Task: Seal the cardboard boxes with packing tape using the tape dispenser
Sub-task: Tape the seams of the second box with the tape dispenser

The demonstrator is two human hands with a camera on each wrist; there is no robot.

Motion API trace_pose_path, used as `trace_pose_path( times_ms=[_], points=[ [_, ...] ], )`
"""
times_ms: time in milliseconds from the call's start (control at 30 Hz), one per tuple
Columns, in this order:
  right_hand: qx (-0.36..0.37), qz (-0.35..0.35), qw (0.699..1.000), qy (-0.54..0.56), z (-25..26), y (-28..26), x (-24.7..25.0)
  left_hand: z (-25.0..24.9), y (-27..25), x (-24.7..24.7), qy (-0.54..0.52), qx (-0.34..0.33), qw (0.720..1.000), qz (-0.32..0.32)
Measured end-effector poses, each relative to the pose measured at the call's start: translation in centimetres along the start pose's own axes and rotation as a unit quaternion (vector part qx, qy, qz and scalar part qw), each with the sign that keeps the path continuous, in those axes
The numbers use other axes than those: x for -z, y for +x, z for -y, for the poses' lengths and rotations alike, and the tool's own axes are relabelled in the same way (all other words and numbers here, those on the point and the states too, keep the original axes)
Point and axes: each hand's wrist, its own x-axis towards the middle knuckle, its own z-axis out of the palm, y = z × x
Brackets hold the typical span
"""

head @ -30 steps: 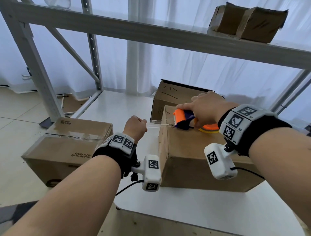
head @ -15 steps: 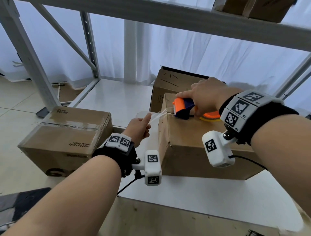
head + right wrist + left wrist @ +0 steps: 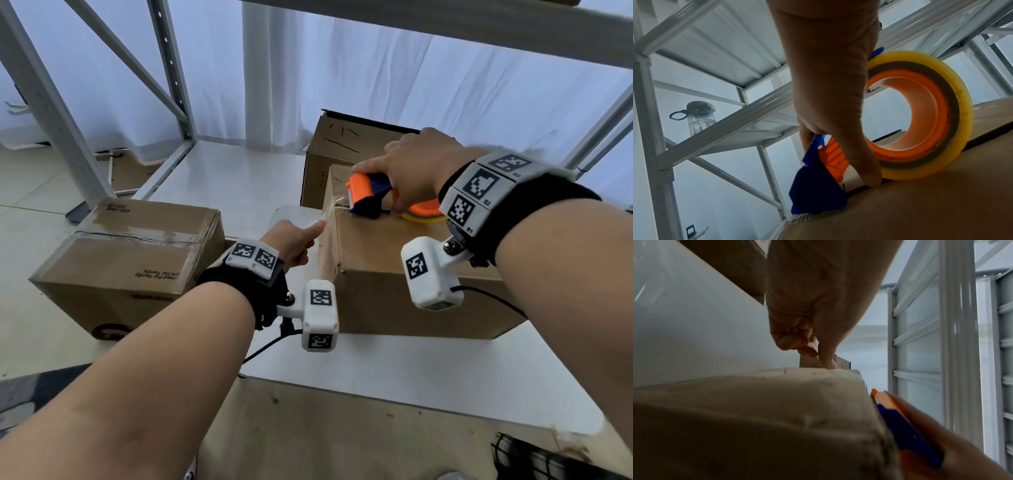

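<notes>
Progress: floor box looking taped; bench box just starting.
Hands: left hand pinching tape end; right hand gripping tape dispenser.

A storeroom or small packing area. Grey metal shelving with bolted uprights and diagonal braces stands over a pale tiled floor. Its low white shelf board carries brown cardboard boxes, and another taped box sits on the floor beside the board's left edge. White curtains hang behind. A water bottle stands on an upper shelf.
</notes>
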Motion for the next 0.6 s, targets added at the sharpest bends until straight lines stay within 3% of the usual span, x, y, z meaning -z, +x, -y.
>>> trace_pose_path(
  times_ms=[133,267,333,400,433,467,533,600],
  points=[
    [0.002,-0.007,1.0,-0.005,0.2,0.1,-0.1,0.0,0.1,-0.9,0.034,0.019,0.999,0.034],
    [0.004,-0.009,1.0,-0.002,0.1,0.1,-0.1,0.9,0.6,-0.2,0.272,0.041,0.96,0.045],
    [0.006,-0.011,1.0,-0.001,0.1,0.0,0.0,0.9,1.4,0.1,0.288,-0.051,0.956,-0.028],
    [0.005,-0.007,1.0,0.008,0.0,0.0,0.0,-0.7,1.1,0.2,0.154,-0.158,0.973,-0.064],
    [0.003,-0.005,1.0,0.011,0.1,0.0,0.0,-1.9,0.5,0.1,0.085,-0.173,0.981,-0.028],
    [0.003,-0.004,1.0,0.012,0.1,0.0,0.1,-3.0,-0.4,-0.2,0.032,-0.163,0.985,0.05],
    [0.002,-0.002,1.0,0.012,0.1,0.0,0.2,-4.1,-2.0,-1.1,0.018,-0.111,0.974,0.195],
    [0.002,0.001,1.0,0.011,0.0,0.0,0.2,-3.9,-2.6,-1.7,0.049,-0.081,0.967,0.236]
  ],
)
